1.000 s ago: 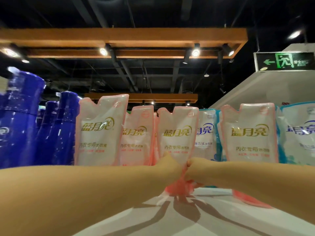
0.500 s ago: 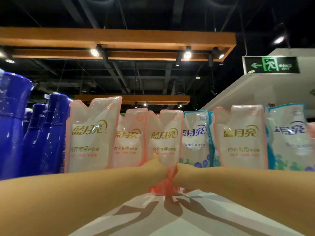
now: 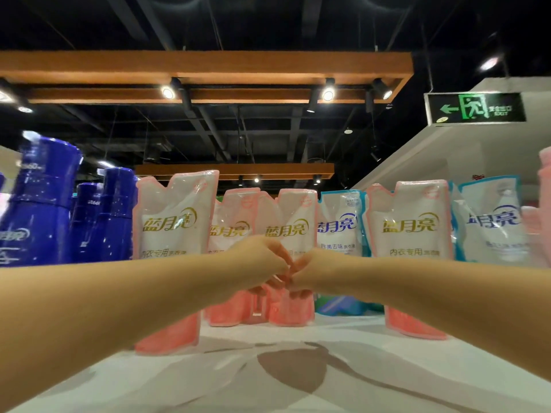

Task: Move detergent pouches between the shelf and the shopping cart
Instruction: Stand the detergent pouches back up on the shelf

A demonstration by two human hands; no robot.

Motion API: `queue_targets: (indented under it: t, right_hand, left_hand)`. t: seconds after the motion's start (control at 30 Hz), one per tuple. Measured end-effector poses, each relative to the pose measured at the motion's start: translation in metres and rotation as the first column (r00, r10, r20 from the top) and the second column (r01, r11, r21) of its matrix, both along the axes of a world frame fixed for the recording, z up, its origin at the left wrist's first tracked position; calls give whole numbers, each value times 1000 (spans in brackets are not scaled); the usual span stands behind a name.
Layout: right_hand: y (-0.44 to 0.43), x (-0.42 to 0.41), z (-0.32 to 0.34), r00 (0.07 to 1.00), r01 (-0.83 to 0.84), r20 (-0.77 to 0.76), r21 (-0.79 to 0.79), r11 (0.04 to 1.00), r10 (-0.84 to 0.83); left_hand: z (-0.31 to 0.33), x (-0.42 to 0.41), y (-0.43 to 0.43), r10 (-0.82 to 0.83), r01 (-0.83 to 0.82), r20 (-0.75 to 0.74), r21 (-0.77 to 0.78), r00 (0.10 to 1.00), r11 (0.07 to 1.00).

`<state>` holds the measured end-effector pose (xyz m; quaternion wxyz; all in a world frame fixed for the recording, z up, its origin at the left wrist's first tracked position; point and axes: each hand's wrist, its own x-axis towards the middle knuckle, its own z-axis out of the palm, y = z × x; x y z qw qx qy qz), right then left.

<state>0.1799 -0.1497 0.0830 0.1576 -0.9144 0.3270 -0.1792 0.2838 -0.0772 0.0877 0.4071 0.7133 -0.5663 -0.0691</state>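
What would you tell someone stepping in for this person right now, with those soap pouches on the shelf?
The left hand has its fingers curled on the middle pink pouch, low on its front.
The right hand pinches the same pouch, right next to the left.
The pouch stands upright on the white shelf in a row of pouches, with a blue-edged pouch to its right and blue bottles far left.
Done: the pouch is gripped.
Left: it is not lifted yet. The cart is out of view.

Left hand [image 3: 262, 257] and right hand [image 3: 311, 268] pinch a pink pouch [image 3: 293, 217] (upright, mid-row) on the shelf [image 3: 238, 389].
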Motion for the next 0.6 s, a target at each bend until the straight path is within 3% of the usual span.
queue_targets:
  t: [0.13, 0.3, 0.47, 0.6]
  right_hand:
    - [20, 18, -4, 994, -51, 100, -5, 999, 51]
    - [50, 52, -16, 993, -115, -27, -53, 992, 114]
    - [70, 77, -29, 972, -210, 142, 146, 967, 189]
    - [69, 100, -30, 964, -196, 230, 270, 943, 134]
  left_hand:
    - [0, 23, 35, 86, -92, 107, 45, 991, 995]
    - [-7, 48, 77, 178, -180, 122, 5, 976, 984]
    - [-23, 69, 101, 296, -290, 157, -65, 942, 955]
    - [-35, 87, 105, 435, -431, 126, -61, 891, 900]
